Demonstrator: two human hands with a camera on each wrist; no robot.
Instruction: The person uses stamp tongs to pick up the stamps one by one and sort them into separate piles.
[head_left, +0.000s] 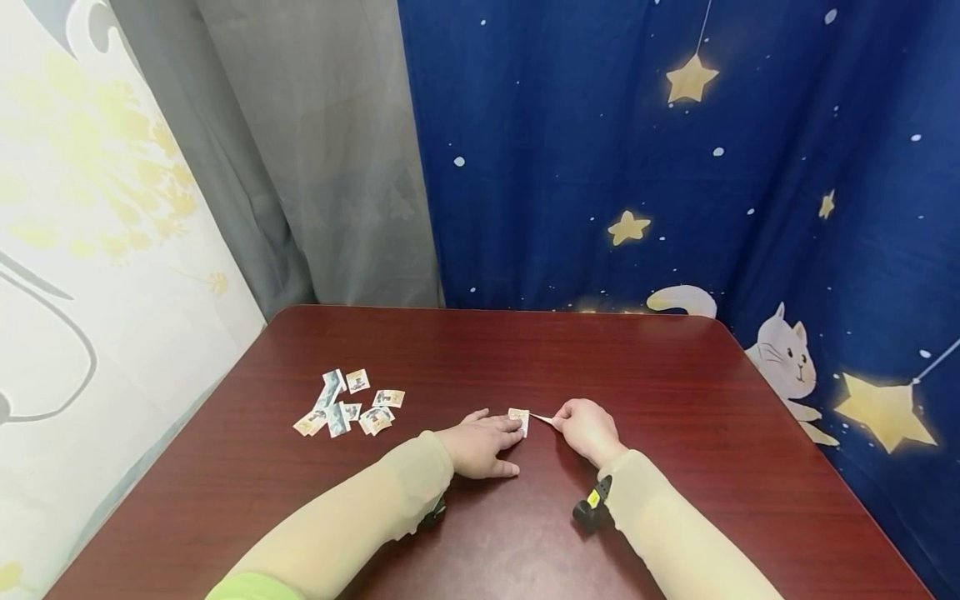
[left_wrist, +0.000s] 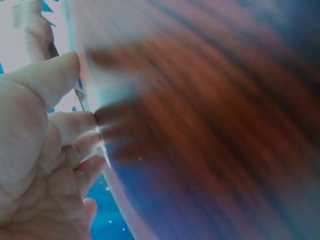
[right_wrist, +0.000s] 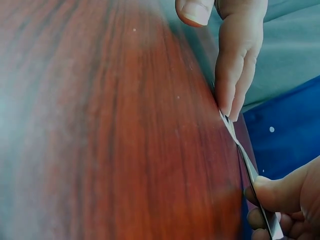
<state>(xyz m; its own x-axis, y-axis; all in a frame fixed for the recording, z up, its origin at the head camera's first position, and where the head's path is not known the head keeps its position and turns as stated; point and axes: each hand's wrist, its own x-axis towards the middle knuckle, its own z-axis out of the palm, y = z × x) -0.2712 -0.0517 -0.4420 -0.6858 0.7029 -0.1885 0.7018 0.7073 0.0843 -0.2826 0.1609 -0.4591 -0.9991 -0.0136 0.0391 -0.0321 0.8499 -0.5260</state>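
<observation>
My left hand lies palm down near the middle of the table, its fingers straight. Its fingertips press on a small printed paper piece, covering part of it. To the right, my right hand pinches a thin white paper piece between thumb and fingers. That piece is seen nearly edge-on and slopes from the printed piece up to my right fingers. In the right wrist view, the pinched paper runs toward the left fingertips. The left wrist view shows the straight left fingers reaching the tabletop.
Several small printed paper pieces lie loosely grouped on the table's left side, some overlapping. The dark red wooden table reaches back to a grey curtain and a blue star-patterned curtain.
</observation>
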